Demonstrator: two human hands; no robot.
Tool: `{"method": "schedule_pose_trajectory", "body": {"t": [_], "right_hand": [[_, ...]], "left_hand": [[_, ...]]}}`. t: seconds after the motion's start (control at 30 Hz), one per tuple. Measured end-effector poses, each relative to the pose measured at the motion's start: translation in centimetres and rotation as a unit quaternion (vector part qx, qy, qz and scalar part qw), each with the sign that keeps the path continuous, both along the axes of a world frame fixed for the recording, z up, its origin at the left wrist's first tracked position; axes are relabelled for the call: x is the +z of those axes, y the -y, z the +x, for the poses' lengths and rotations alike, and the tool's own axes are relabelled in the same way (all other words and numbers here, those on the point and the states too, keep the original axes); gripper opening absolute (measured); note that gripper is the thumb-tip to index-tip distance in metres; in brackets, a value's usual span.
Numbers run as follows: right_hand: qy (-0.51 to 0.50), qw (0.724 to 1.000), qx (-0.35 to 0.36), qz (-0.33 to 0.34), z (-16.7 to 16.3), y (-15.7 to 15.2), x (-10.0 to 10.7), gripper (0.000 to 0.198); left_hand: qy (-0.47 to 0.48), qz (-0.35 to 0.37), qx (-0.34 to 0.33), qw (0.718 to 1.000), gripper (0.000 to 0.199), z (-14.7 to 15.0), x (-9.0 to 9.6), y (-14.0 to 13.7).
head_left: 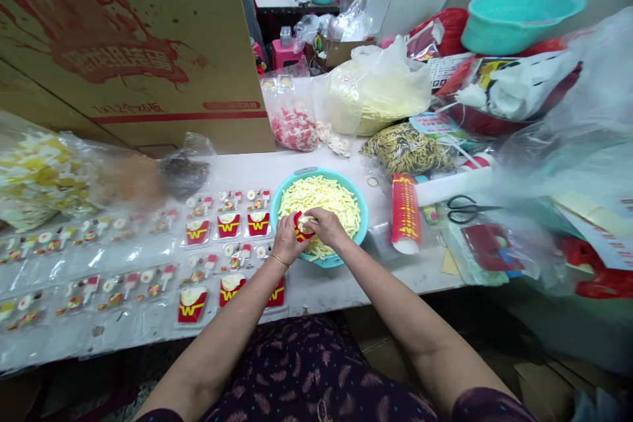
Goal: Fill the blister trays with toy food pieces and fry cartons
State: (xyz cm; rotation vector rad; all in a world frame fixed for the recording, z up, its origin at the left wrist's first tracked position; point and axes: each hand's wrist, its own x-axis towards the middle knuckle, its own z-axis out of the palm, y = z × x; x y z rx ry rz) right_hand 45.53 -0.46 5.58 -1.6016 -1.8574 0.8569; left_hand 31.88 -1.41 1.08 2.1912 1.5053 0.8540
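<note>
Over the turquoise basin (364, 211), my left hand (287, 241) is closed around a small red fries box (301, 232). My right hand (327, 225) reaches in from the other side, its fingers pinched on pale toy fries (307, 219) at the box's mouth. Loose pale yellow toy fries (321, 194) heap up in the basin below both hands. Left of the basin, several filled red fries boxes (228, 225) with a yellow W lie in clear plastic trays beside other miniature food pieces (239, 255). My left forearm partly covers the nearest row of boxes.
A large cardboard carton (198, 46) stands at the back left. Behind the basin lie bags of pink-white pieces (295, 125) and pale fries (376, 95). To the right are a stack of red printed cards (405, 211), black scissors (465, 210) and another turquoise basin (514, 26).
</note>
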Motion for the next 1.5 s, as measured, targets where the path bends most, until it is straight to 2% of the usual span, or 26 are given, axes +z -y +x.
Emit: {"method": "schedule_pose_trajectory", "body": {"t": [0.07, 0.2, 0.33, 0.4, 0.47, 0.53, 0.63, 0.7, 0.77, 0.83, 0.93, 1.03, 1.1, 1.17, 1.23, 1.3, 1.4, 1.47, 1.5], "right_hand": [[0.001, 0.999, 0.028, -0.020, -0.3, -0.1, 0.1, 0.016], [-0.012, 0.990, 0.128, -0.052, 0.5, -0.3, 0.3, 0.016], [-0.010, 0.996, 0.087, 0.030, 2.2, -0.7, 0.6, 0.021], [0.016, 0.993, 0.103, 0.048, 2.3, -0.7, 0.5, 0.015], [0.035, 0.989, 0.142, 0.040, 1.6, -0.5, 0.3, 0.013], [0.036, 0.984, 0.174, 0.022, 0.7, -0.1, -0.1, 0.019], [-0.005, 0.977, 0.213, -0.014, 0.7, 0.6, -0.7, 0.022], [-0.032, 0.984, 0.176, -0.022, 2.1, 0.8, -1.0, 0.020], [-0.012, 0.998, 0.067, -0.003, 4.1, 0.6, -1.3, 0.021], [0.063, 0.997, -0.029, 0.019, 5.9, 0.0, -1.6, 0.030], [0.186, 0.981, -0.050, 0.005, 6.9, -1.2, -2.5, 0.044], [0.214, 0.975, -0.050, -0.016, 6.5, -2.1, -3.6, 0.026], [0.164, 0.983, -0.083, -0.023, 6.5, -2.4, -4.1, 0.022], [0.065, 0.988, -0.133, -0.038, 7.1, -2.6, -4.3, 0.021], [-0.055, 0.982, -0.175, -0.049, 7.9, -2.5, -4.2, 0.020], [-0.173, 0.962, -0.201, -0.069, 8.5, -2.3, -3.8, 0.021], [-0.321, 0.913, -0.221, -0.121, 8.4, -1.9, -2.8, 0.026], [-0.378, 0.889, -0.218, -0.138, 7.4, -1.6, -2.1, 0.031], [-0.386, 0.888, -0.211, -0.134, 6.7, -1.3, -1.8, 0.032]], "left_hand": [[0.013, 0.003, 0.000, 1.000, 0.065, 0.2, -0.1, 0.0], [0.038, -0.012, 0.005, 0.999, 0.060, 0.1, -0.5, -0.2], [0.059, -0.029, 0.007, 0.998, 0.061, -0.2, -0.4, -0.5], [0.074, -0.034, 0.009, 0.997, 0.061, 0.0, -0.3, -0.6], [0.089, -0.041, 0.010, 0.995, 0.057, 0.4, -0.2, -0.5], [0.100, -0.048, 0.011, 0.994, 0.052, 0.8, -0.3, -0.2], [0.096, -0.073, 0.001, 0.993, 0.048, 0.8, -0.5, 0.0], [0.091, -0.102, -0.001, 0.991, 0.050, 0.5, -0.6, 0.0], [0.094, -0.128, 0.006, 0.987, 0.054, 0.0, -0.6, -0.1], [0.097, -0.142, 0.018, 0.985, 0.059, -0.3, -0.5, -0.3], [0.091, -0.140, 0.022, 0.986, 0.063, -0.4, -0.3, -0.4], [0.083, -0.137, 0.026, 0.987, 0.064, -0.3, -0.1, -0.4], [0.081, -0.141, 0.029, 0.986, 0.063, -0.4, 0.1, -0.4], [0.081, -0.148, 0.029, 0.985, 0.062, -0.5, 0.3, -0.5], [0.081, -0.153, 0.031, 0.984, 0.062, -0.6, 0.3, -0.5], [0.085, -0.155, 0.033, 0.984, 0.063, -0.6, 0.4, -0.5], [0.092, -0.154, 0.027, 0.983, 0.064, -0.3, 0.5, -0.6], [0.101, -0.148, 0.021, 0.984, 0.063, 0.1, 0.6, -0.7], [0.107, -0.145, 0.017, 0.984, 0.062, 0.3, 0.6, -0.7]]}}
